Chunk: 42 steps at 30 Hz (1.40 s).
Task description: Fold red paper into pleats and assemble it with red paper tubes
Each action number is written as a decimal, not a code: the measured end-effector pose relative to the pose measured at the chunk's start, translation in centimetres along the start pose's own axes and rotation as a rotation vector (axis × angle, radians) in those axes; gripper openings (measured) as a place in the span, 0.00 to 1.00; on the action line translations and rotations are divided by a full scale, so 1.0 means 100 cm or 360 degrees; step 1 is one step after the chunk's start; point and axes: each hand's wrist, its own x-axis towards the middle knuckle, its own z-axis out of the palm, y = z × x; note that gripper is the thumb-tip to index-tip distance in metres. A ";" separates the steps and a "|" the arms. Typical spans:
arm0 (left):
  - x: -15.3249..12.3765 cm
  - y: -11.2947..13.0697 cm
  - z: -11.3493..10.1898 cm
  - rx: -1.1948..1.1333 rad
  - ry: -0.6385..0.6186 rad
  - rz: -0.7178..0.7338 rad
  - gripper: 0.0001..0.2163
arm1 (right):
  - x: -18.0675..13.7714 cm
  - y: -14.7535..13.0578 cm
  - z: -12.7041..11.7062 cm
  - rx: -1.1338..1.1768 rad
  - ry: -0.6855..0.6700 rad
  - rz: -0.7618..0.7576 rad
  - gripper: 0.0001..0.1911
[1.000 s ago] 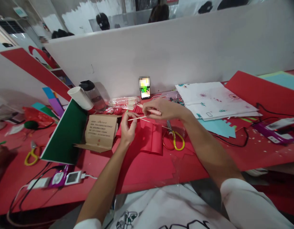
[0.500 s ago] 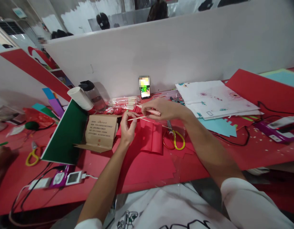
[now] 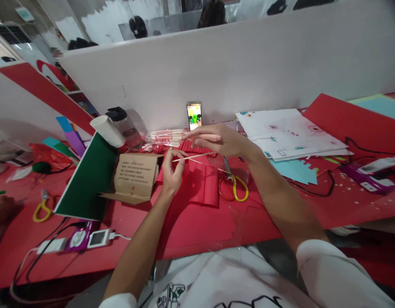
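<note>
My left hand (image 3: pixel 173 173) pinches a thin wooden stick (image 3: pixel 197 157), which points out to the right. A second thin pale strip crosses near it; whether my left hand holds that too, I cannot tell. Just above the stick's far end is my right hand (image 3: pixel 216 139), its fingers stretched out and holding nothing that shows. Below the hands lies rolled red paper (image 3: pixel 205 186) on a red sheet (image 3: pixel 200 226). Yellow-and-red-handled scissors (image 3: pixel 239 188) rest right of the roll.
A phone (image 3: pixel 194 116) leans on the partition beside bagged sticks (image 3: pixel 168 137). At left stand a cardboard box (image 3: pixel 133 177), a green board (image 3: pixel 91 184), a white roll (image 3: pixel 107 131) and a bottle (image 3: pixel 125 126). White sheets (image 3: pixel 290 132) lie right. Another person's hand (image 3: pixel 3 209) shows far left.
My right hand has come up off the stick and its fingers have straightened. More of the stick shows now. My left hand stays in place.
</note>
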 end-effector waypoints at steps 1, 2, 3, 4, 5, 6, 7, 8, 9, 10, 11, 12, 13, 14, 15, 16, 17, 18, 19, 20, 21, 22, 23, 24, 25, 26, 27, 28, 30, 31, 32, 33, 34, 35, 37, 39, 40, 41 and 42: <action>0.000 0.000 0.000 0.0005 0.0001 0.0002 0.10 | 0.000 0.000 0.001 0.0073 0.0056 0.0021 0.17; 0.000 0.001 0.001 0.0010 0.0001 0.0001 0.10 | 0.000 0.000 0.001 0.0142 0.0092 0.0052 0.19; 0.000 0.001 0.001 0.0014 0.0002 -0.0006 0.11 | 0.001 0.000 0.002 0.0199 0.0111 0.0092 0.20; 0.000 0.001 0.001 0.0015 0.0002 -0.0014 0.11 | 0.001 0.000 0.003 0.0240 0.0117 0.0133 0.21; 0.000 0.002 0.001 0.0010 0.0000 -0.0020 0.12 | 0.001 0.000 0.004 0.0260 0.0114 0.0165 0.20; 0.001 0.002 0.002 0.0000 -0.0005 -0.0022 0.12 | 0.002 -0.001 0.005 0.0263 0.0102 0.0179 0.18; 0.001 0.003 0.002 -0.0009 -0.0010 -0.0019 0.12 | 0.002 -0.001 0.006 0.0251 0.0085 0.0176 0.16; 0.001 0.003 0.002 -0.0014 -0.0014 -0.0014 0.12 | 0.002 -0.002 0.007 0.0232 0.0067 0.0164 0.14; 0.001 0.004 0.002 -0.0012 -0.0016 -0.0013 0.12 | 0.002 -0.003 0.008 0.0210 0.0048 0.0149 0.12; 0.001 0.004 0.001 -0.0002 -0.0014 -0.0017 0.12 | 0.003 -0.003 0.009 0.0186 0.0027 0.0138 0.11; 0.001 0.004 0.001 0.0012 -0.0014 -0.0024 0.13 | 0.003 -0.003 0.010 0.0158 0.0009 0.0135 0.10; 0.001 0.004 0.001 0.0026 -0.0014 -0.0033 0.13 | 0.003 -0.003 0.011 0.0128 -0.0007 0.0140 0.10; 0.001 0.004 0.001 0.0035 -0.0015 -0.0038 0.14 | 0.003 -0.003 0.012 0.0099 -0.0022 0.0148 0.10; 0.001 0.003 0.001 0.0038 -0.0016 -0.0040 0.14 | 0.004 -0.003 0.013 0.0073 -0.0037 0.0159 0.10; 0.001 0.003 0.001 0.0037 -0.0017 -0.0040 0.14 | 0.004 -0.003 0.013 0.0051 -0.0051 0.0169 0.10; 0.000 0.003 0.001 0.0032 -0.0017 -0.0038 0.14 | 0.004 -0.003 0.014 0.0036 -0.0063 0.0178 0.10; 0.000 0.003 0.001 0.0024 -0.0016 -0.0038 0.14 | 0.004 -0.003 0.014 0.0028 -0.0071 0.0184 0.10; 0.000 0.002 0.001 0.0013 -0.0014 -0.0037 0.13 | 0.005 -0.003 0.014 0.0025 -0.0074 0.0187 0.10; 0.000 0.002 0.001 0.0002 -0.0016 -0.0035 0.13 | 0.005 -0.004 0.014 0.0024 -0.0070 0.0187 0.09; 0.000 0.002 0.001 -0.0006 -0.0018 -0.0031 0.12 | 0.005 -0.004 0.014 0.0026 -0.0063 0.0183 0.09; 0.000 0.002 0.001 -0.0006 -0.0018 -0.0027 0.12 | 0.005 -0.005 0.014 0.0034 -0.0056 0.0177 0.09; 0.000 0.002 0.001 0.0003 -0.0015 -0.0024 0.12 | 0.005 -0.005 0.014 0.0046 -0.0053 0.0170 0.09; 0.000 0.002 0.001 0.0016 -0.0013 -0.0024 0.12 | 0.005 -0.005 0.014 0.0060 -0.0052 0.0164 0.09; 0.000 0.002 0.001 0.0029 -0.0011 -0.0028 0.13 | 0.005 -0.006 0.015 0.0072 -0.0052 0.0159 0.08; 0.000 0.002 0.001 0.0038 -0.0008 -0.0033 0.13 | 0.005 -0.006 0.015 0.0082 -0.0052 0.0158 0.08; 0.000 0.002 0.001 0.0043 -0.0007 -0.0037 0.13 | 0.005 -0.006 0.015 0.0090 -0.0053 0.0160 0.08; 0.000 0.002 0.001 0.0045 -0.0006 -0.0038 0.14 | 0.005 -0.006 0.015 0.0093 -0.0051 0.0165 0.08; 0.001 0.002 0.001 0.0047 -0.0005 -0.0037 0.14 | 0.005 -0.006 0.015 0.0091 -0.0048 0.0170 0.08; 0.001 0.002 0.001 0.0053 0.0000 -0.0032 0.14 | 0.005 -0.007 0.015 0.0085 -0.0051 0.0177 0.08; 0.001 0.002 0.001 0.0055 -0.0001 -0.0032 0.14 | 0.005 -0.007 0.015 0.0083 -0.0056 0.0179 0.08; 0.001 0.002 0.001 0.0052 -0.0002 -0.0036 0.14 | 0.004 -0.007 0.015 0.0080 -0.0062 0.0181 0.08; 0.001 0.002 0.001 0.0049 -0.0004 -0.0041 0.14 | 0.004 -0.007 0.015 0.0078 -0.0066 0.0181 0.08; 0.001 0.002 0.001 0.0045 -0.0008 -0.0045 0.14 | 0.005 -0.007 0.015 0.0077 -0.0066 0.0180 0.09; 0.001 0.001 0.001 0.0042 -0.0010 -0.0046 0.13 | 0.005 -0.007 0.015 0.0076 -0.0064 0.0177 0.09; 0.001 0.002 0.001 0.0034 -0.0008 -0.0033 0.13 | 0.005 -0.007 0.015 0.0072 -0.0058 0.0167 0.09; 0.001 0.002 0.001 0.0023 -0.0003 -0.0015 0.13 | 0.005 -0.006 0.015 0.0072 -0.0063 0.0162 0.09; 0.001 0.002 0.001 0.0018 0.0000 -0.0012 0.13 | 0.005 -0.005 0.015 0.0075 -0.0072 0.0160 0.09; 0.001 0.002 0.001 0.0017 0.0000 -0.0013 0.13 | 0.005 -0.005 0.015 0.0078 -0.0080 0.0157 0.09; 0.001 0.002 0.001 0.0022 0.0000 -0.0018 0.13 | 0.005 -0.005 0.015 0.0079 -0.0081 0.0154 0.09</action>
